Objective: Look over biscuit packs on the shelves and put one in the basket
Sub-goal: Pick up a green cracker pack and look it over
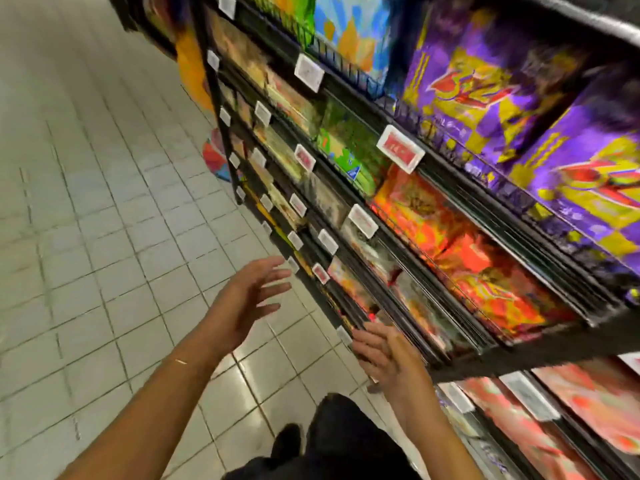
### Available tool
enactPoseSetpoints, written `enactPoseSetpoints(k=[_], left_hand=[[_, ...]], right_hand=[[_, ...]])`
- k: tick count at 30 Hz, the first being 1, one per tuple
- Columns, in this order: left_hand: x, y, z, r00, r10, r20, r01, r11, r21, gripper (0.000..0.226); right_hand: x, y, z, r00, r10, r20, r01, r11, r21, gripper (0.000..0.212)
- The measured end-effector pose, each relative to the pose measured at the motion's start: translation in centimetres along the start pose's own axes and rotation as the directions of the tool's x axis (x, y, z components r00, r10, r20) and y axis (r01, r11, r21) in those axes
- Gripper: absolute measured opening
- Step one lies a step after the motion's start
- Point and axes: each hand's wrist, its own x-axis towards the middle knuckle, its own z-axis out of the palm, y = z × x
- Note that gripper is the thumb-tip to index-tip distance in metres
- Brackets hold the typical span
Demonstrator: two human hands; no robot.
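Left hand (pixel 242 306): raised over the floor (pixel 86 202), palm turned toward the shelves (pixel 519 358), holding nothing.
Left fingers (pixel 273 275): straight and spread wide, tips pointing at the lower shelf fronts, not touching them.
Left wrist: a thin pale band (pixel 180 361) crosses it.
Right hand (pixel 384 358): empty, close to the front edge of a low shelf; blur hides whether it touches the edge.
Right fingers (pixel 367 344): loosely extended and close together, pointing toward the shelf.
Hands to each other: apart, the left farther out in the aisle, the right nearer the rack.
Packs, top right: big purple packs (pixel 485 81) with yellow and red print stand behind a wire rail.
Packs, top middle: a blue pack (pixel 349 29) with orange shapes, beside the purple ones.
Packs, middle tier: orange packs (pixel 467 254) lie in a row below the purple ones, with a green pack (pixel 346 143) to their left.
Packs, bottom right: pink packs (pixel 588 403) on the tier beneath the right forearm.
Pack in hand: none; every pack seen sits on the shelves.
Price tags (pixel 400 148): small white and red cards clipped along the shelf fronts; print too blurred to read.
Floor: pale square tiles with dark joints, glossy near the feet.
Person: dark trousers (pixel 346 438) and a dark shoe (pixel 287 441) at the bottom edge.
Sharpness: the whole view is smeared, the shelves most of all.
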Motion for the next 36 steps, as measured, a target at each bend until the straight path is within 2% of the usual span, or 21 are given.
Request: enactPoseSetpoints(k=[2,5,7,10,13,16,19,21,24,26,29,33,36], left_hand=[[4.6,4.0,1.1,0.999,0.037,0.027,-0.038,0.999,0.028,0.054],[11.7,8.5,2.4,0.996,0.074,0.051,-0.077,0.995,0.066,0.033],[16.3,11.0,3.1,0.994,0.090,0.063,-0.095,0.991,0.089,0.019],[22.6,14.7,4.4,0.991,0.120,0.065,-0.128,0.980,0.150,0.021],[27.8,18.1,6.0,0.979,0.176,0.099,-0.196,0.944,0.266,0.029],[32.3,20.4,7.8,0.976,0.194,0.098,-0.217,0.904,0.369,0.028],[34.8,20.9,8.4,0.980,0.186,0.065,-0.193,0.844,0.500,0.018],[35.8,20.7,8.3,0.976,0.193,0.099,-0.215,0.791,0.573,0.018],[37.1,20.7,7.7,0.966,0.193,0.170,-0.257,0.721,0.643,0.035],[37.6,20.6,7.0,0.951,0.224,0.213,-0.309,0.692,0.653,0.035],[37.7,21.2,6.6,0.917,0.255,0.307,-0.396,0.667,0.630,0.041],[37.4,22.3,6.1,0.894,0.260,0.366,-0.443,0.641,0.626,0.056],[38.0,22.8,5.8,0.883,0.232,0.409,-0.453,0.650,0.610,0.058]], right_hand=[[3.1,-2.0,1.3,0.999,-0.022,-0.035,0.022,1.000,0.014,0.061],[8.6,-5.4,3.2,0.996,-0.044,-0.077,0.046,0.999,0.024,0.041],[12.4,-7.8,4.9,0.993,-0.074,-0.091,0.077,0.997,0.031,0.040],[17.7,-11.0,6.8,0.985,-0.116,-0.129,0.130,0.985,0.112,0.040],[22.1,-13.9,8.3,0.964,-0.141,-0.226,0.183,0.967,0.179,0.042],[25.6,-16.3,9.9,0.920,-0.066,-0.386,0.166,0.958,0.234,0.025],[27.2,-17.5,11.8,0.883,0.026,-0.469,0.126,0.949,0.290,0.008],[27.7,-18.0,12.9,0.844,0.078,-0.531,0.123,0.935,0.334,0.009],[28.3,-18.5,14.5,0.782,0.145,-0.606,0.142,0.906,0.399,0.009],[29.0,-18.8,15.6,0.750,0.179,-0.637,0.182,0.870,0.459,0.009],[30.3,-19.7,17.5,0.707,0.243,-0.664,0.251,0.792,0.557,0.023],[31.1,-19.8,19.3,0.698,0.269,-0.663,0.291,0.740,0.606,0.014],[30.9,-19.4,19.3,0.679,0.272,-0.682,0.344,0.702,0.623,0.034]])
